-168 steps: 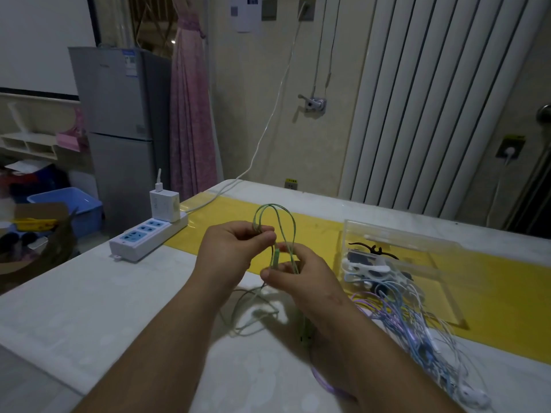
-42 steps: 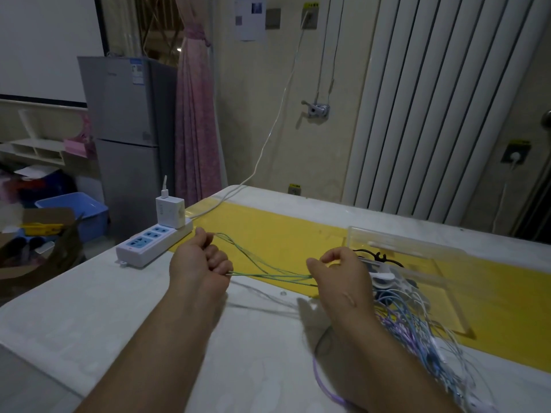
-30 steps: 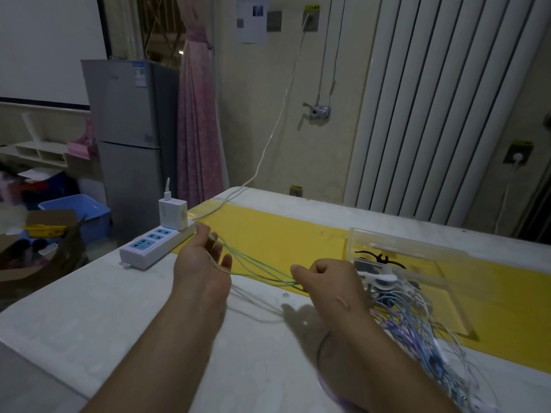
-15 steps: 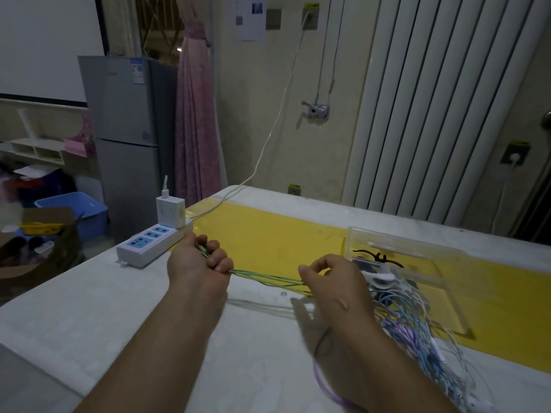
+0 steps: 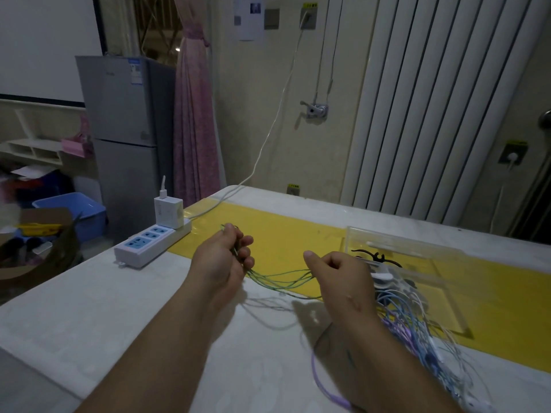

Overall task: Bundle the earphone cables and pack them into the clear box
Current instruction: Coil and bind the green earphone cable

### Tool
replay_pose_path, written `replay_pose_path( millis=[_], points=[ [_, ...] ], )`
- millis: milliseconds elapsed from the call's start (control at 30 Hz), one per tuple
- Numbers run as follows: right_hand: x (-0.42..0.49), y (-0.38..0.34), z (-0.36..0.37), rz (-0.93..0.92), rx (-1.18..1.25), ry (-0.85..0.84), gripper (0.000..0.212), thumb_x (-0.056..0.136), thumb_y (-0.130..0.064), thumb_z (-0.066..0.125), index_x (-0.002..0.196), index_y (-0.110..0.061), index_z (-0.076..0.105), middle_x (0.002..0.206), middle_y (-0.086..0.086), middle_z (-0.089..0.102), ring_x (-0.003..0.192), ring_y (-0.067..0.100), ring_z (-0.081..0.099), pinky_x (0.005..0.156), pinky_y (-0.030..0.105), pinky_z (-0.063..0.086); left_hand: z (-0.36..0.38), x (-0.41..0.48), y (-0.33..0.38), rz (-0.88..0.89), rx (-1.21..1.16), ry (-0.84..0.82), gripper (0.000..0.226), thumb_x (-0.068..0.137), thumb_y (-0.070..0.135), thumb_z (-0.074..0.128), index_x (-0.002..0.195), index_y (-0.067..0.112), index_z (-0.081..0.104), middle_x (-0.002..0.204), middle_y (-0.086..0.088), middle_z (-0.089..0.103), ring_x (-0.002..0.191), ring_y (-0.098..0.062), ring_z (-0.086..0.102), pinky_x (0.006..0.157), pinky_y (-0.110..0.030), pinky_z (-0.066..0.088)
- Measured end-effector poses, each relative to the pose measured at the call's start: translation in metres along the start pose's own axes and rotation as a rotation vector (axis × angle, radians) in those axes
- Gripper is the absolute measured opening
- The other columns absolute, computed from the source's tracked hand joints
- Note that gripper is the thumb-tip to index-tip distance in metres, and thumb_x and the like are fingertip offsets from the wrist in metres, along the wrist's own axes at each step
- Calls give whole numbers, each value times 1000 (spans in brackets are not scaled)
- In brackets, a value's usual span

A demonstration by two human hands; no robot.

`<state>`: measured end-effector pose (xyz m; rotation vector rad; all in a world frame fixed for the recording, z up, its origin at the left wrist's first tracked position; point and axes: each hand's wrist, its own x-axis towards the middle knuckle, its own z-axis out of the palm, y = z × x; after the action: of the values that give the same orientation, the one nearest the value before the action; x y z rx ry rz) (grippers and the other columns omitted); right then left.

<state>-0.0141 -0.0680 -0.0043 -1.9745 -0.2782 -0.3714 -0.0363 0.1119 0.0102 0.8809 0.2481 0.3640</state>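
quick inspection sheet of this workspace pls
surface: white table with a yellow strip across it
job's things: green cable hangs slack between both hands; clear box is open, with white earphones and a black tie inside; loose blue and purple cables lie by its near side
clutter: power strip with a charger plugged in
hands: left hand grips the green cable's loops; right hand holds the other end
cables: white cord runs from the table's far edge up to a wall socket
surroundings: fridge, curtain, radiator, blue bin
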Motion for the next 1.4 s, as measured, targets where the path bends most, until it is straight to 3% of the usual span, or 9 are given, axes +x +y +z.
replay_pose_path(
  millis=[200, 333, 500, 633, 767, 900, 1100, 1267, 1400],
  points=[
    [-1, 1, 3, 0, 0, 16, 40, 86, -46, 64, 60, -17, 54, 55, -3, 46, 57, 19, 45, 57, 32, 33, -1, -5, 2, 90, 142, -20, 31, 104, 37, 30, 88, 16, 47, 71, -5, 49, 46, -11, 31, 39, -19, 28],
    [-1, 3, 5, 8, -27, 40, 42, 88, -49, 60, 59, -19, 51, 56, -2, 48, 61, 21, 48, 58, 33, 34, -3, -2, 3, 53, 100, -26, 31, 103, 37, 33, 89, 16, 49, 63, -1, 38, 41, -8, 23, 38, -15, 19],
    [0, 0, 5, -3, -7, 29, 42, 90, -49, 57, 60, -20, 52, 55, -3, 47, 59, 19, 46, 57, 33, 33, -6, 0, 3, -88, -49, -48, 38, 101, 38, 39, 78, 10, 51, 63, -1, 37, 39, -8, 27, 36, -14, 22],
    [-1, -2, 3, -13, -9, 18, 51, 89, -55, 53, 58, -15, 53, 60, 2, 59, 62, 23, 54, 58, 34, 38, -2, 2, 3, -67, -168, -31, 38, 102, 38, 36, 75, 13, 48, 67, -2, 39, 39, -10, 36, 37, -15, 32],
    [-3, -8, 2, -12, 1, -7, 53, 90, -52, 55, 52, -21, 35, 48, -3, 34, 52, 18, 35, 55, 33, 25, -2, -1, 3, -29, -39, -28, 37, 100, 48, 36, 79, 18, 44, 61, 1, 38, 36, -6, 26, 33, -12, 20],
    [-4, -9, 4, -12, -35, -45, 52, 96, -49, 45, 58, -15, 33, 55, 0, 35, 56, 19, 33, 56, 34, 22, -5, -3, 4, -113, -28, -110, 39, 99, 47, 38, 76, 17, 46, 57, 2, 34, 34, -6, 22, 35, -11, 14],
    [-2, -2, 6, -5, -14, -27, 56, 96, -48, 44, 68, -1, 48, 69, 18, 57, 64, 29, 49, 57, 34, 30, -5, -7, 6, -159, -12, -116, 28, 86, 26, 36, 66, 11, 49, 57, -2, 37, 36, -9, 23, 39, -13, 13],
    [-2, -4, 5, 75, 59, -11, 44, 98, -40, 46, 77, -6, 65, 73, -3, 63, 74, 20, 56, 65, 34, 39, -2, -7, 1, -141, 9, -137, 28, 98, 20, 38, 73, 10, 47, 64, -4, 39, 40, -10, 29, 34, -16, 19],
    [-3, -6, 5, 74, 102, -31, 23, 96, -30, 53, 83, -19, 68, 84, -2, 67, 81, 16, 59, 73, 32, 45, 2, -13, -2, -60, 159, -217, 29, 103, 26, 36, 84, 11, 52, 67, -4, 45, 46, -10, 32, 38, -17, 25]
  ],
)
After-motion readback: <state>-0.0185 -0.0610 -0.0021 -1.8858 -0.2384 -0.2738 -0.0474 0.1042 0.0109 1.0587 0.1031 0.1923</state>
